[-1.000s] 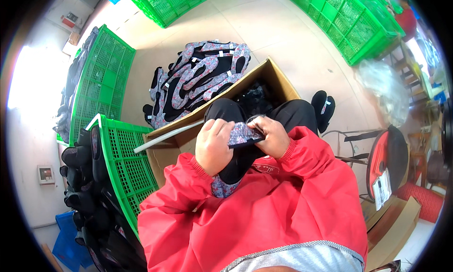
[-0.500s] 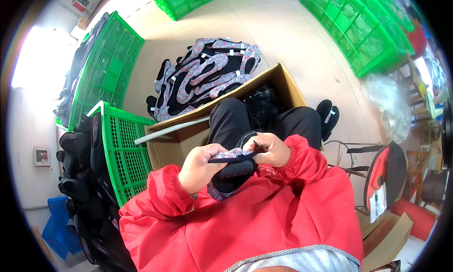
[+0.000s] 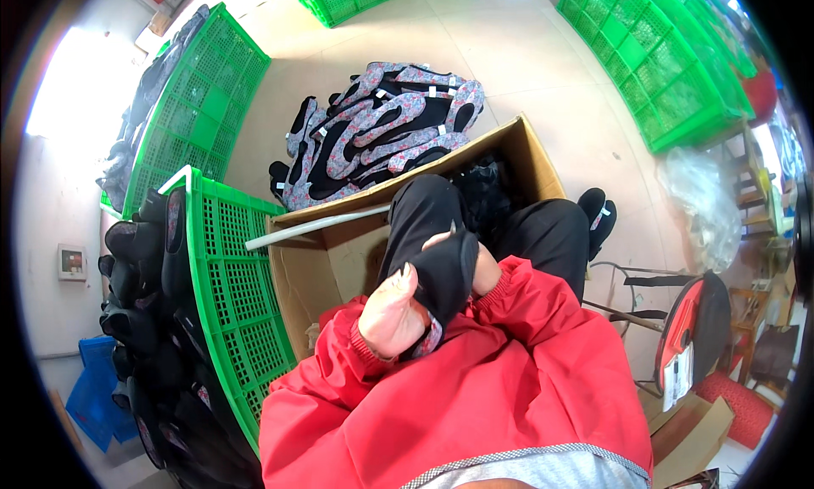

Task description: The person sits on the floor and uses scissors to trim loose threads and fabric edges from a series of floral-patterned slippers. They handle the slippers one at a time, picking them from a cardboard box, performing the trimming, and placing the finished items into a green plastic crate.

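A slipper, its black side up and a strip of flowered cloth at its lower end, is held between both hands above my lap. My left hand grips its near left side, thumb up and the other fingers mostly hidden. My right hand holds its far right side, largely behind the black fabric, with a fingertip showing past the upper edge. A small dark pointed tip sticks up there; I cannot tell what it belongs to. Beyond my knees lies a heap of flowered, black-soled slippers.
An open cardboard box stands around my legs, a pale tube across it. Green crates rise at the left, black slippers outside. More crates stand far right. Another black pair and a folding stool are at right.
The slipper has been turned so its black side shows instead of the flowered edge. My left hand has rolled over, and my right hand has slipped behind the slipper. The view shifted slightly.
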Demonstrator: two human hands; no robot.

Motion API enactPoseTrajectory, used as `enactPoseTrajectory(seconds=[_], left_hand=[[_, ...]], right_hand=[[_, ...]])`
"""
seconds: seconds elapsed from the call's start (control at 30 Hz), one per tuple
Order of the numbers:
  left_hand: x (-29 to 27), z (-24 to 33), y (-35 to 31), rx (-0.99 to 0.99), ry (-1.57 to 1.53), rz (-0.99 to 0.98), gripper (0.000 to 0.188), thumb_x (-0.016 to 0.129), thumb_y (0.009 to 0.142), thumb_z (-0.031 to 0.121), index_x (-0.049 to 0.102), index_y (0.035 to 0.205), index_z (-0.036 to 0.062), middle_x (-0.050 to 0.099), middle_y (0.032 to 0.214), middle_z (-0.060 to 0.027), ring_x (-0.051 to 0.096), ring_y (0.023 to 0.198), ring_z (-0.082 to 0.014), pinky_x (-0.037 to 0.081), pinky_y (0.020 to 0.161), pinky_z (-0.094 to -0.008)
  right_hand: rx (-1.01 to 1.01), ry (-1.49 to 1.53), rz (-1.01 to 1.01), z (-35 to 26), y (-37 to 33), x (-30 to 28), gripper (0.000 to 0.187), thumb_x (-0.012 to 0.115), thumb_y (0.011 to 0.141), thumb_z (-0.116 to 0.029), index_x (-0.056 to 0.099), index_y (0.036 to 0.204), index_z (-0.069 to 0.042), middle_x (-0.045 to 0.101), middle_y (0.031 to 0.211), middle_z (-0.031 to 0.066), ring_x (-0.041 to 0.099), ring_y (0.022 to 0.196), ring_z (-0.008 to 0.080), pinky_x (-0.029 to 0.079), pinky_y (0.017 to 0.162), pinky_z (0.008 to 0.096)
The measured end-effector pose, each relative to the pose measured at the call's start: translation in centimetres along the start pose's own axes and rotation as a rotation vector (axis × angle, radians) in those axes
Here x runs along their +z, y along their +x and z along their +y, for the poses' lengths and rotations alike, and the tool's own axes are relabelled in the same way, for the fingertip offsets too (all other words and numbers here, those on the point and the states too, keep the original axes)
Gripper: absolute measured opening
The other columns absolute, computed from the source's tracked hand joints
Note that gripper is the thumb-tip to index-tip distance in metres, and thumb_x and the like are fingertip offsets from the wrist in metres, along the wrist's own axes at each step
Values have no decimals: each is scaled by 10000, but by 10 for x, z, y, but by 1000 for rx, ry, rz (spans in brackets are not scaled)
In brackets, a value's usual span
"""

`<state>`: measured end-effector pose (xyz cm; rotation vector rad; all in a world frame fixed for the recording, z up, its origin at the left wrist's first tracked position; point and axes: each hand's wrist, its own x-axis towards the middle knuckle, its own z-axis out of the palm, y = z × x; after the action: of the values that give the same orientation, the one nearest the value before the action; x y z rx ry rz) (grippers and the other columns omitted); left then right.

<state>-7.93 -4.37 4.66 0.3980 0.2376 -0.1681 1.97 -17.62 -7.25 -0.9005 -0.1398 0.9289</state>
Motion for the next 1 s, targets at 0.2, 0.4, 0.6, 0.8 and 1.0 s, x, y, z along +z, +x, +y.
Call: enactPoseTrajectory(seconds=[0.2,0.4,0.6,0.8,1.0], left_hand=[[-18,0,39,506,109,49,381,426,1037,146,437,1399,28,534,1383,-82,511,1256,-222,390,1073,-395],[-37,-3,66,539,87,109,339,455,1032,133,494,1349,22,564,1341,-83,534,1222,-205,404,1054,-371],[-56,-10,79,623,137,276,316,461,1031,116,511,1324,12,595,1272,-91,579,1142,-189,460,992,-336],[-55,-20,91,657,232,414,178,520,1012,114,589,1161,44,612,1019,4,561,885,-69,471,795,-233],[-67,-25,97,631,257,460,88,539,1001,105,564,917,111,529,822,70,461,704,-26,396,630,-201]], right_hand=[[25,26,172,14,-16,6,194,618,965,-268,610,1073,-107,570,779,-26,352,457,36,251,412,197],[44,91,0,8,-15,-1,185,664,936,-270,587,1011,-120,498,687,-60,362,469,41,255,420,206],[143,-100,90,-6,-14,0,237,761,826,-75,540,896,-128,552,704,-45,429,528,38,299,472,202],[-20,-207,224,5,-12,4,250,761,811,-66,517,845,-105,557,721,-22,510,588,68,406,543,210],[-270,-735,478,15,-13,7,231,713,727,-33,485,689,-44,455,637,23,478,599,125,389,563,283]])
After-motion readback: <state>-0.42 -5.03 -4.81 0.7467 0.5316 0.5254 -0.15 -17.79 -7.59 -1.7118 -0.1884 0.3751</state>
